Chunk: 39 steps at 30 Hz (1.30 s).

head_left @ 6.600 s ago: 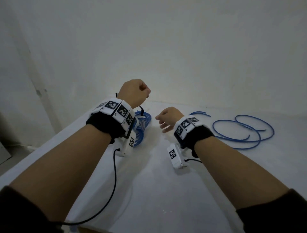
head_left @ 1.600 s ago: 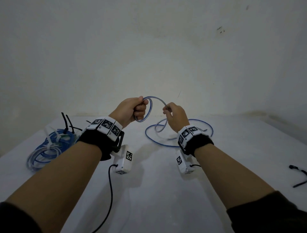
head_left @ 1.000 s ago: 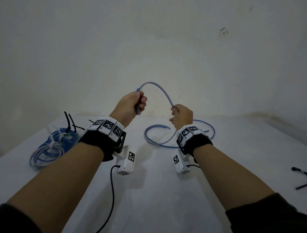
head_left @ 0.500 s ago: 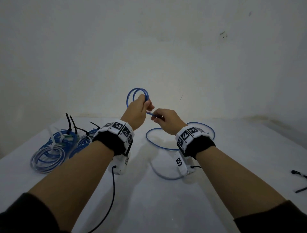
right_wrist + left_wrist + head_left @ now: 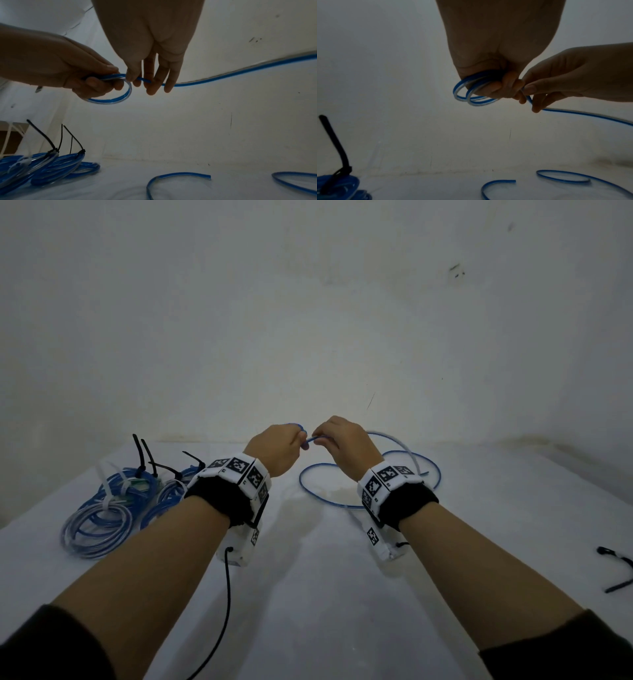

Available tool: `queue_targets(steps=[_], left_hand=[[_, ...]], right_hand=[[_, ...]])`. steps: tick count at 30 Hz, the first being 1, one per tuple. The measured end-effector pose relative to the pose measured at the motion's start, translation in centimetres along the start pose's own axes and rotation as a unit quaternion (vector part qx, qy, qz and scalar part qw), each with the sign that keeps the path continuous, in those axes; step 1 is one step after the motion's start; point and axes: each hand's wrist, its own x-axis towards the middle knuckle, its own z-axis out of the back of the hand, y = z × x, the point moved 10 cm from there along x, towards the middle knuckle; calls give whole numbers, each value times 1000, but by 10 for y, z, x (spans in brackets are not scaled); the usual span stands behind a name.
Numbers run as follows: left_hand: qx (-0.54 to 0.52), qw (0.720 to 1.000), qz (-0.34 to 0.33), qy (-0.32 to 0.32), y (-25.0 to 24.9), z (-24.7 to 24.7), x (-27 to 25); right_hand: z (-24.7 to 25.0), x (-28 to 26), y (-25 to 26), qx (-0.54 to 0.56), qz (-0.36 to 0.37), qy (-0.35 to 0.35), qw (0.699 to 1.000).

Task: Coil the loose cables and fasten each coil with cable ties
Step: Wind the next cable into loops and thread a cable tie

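Observation:
A thin blue cable (image 5: 329,498) lies in loose loops on the white table (image 5: 308,594), with its cut end (image 5: 180,174) resting on the surface. My left hand (image 5: 277,450) grips a small coil (image 5: 471,94) of two turns of this cable, held above the table. Right beside it, my right hand (image 5: 342,446) pinches the cable (image 5: 145,80) between thumb and fingers where it leaves the coil. From there the cable (image 5: 240,73) runs off to the right. In the head view the coil is mostly hidden behind my left hand.
Several blue coils (image 5: 113,501) bound with black and white cable ties (image 5: 44,138) lie at the table's left. Loose black cable ties (image 5: 616,570) lie near the right edge. A white wall stands close behind the table.
Since half a second ago the small coil has turned from standing above my left hand to hanging below it. My right hand has moved up over the cable, close against the left.

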Motion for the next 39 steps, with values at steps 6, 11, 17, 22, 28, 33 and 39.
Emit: queue_targets(steps=[6,11,17,22,28,33,39], left_hand=[[-57,997,-5,44,1,-8,-3],[-170,985,4,24,5,-3,0],[-417,906,67,19,8,-3,0],[-500,864,52,14,3,15,-2],[-623,782,35,11,0,24,-2],[-686,727,25,-27,8,36,4],[-687,724,0,-61,-1,36,7]], right_hand=[[2,-2,13,10,42,31,999],[3,-4,8,68,17,49,996],[3,-4,-1,47,-17,47,998],[7,-6,-30,26,-103,-2,994],[-8,-23,-67,83,-258,20,962],[-14,-49,-105,155,-378,-33,912],[-17,-45,-100,137,-343,-35,929]])
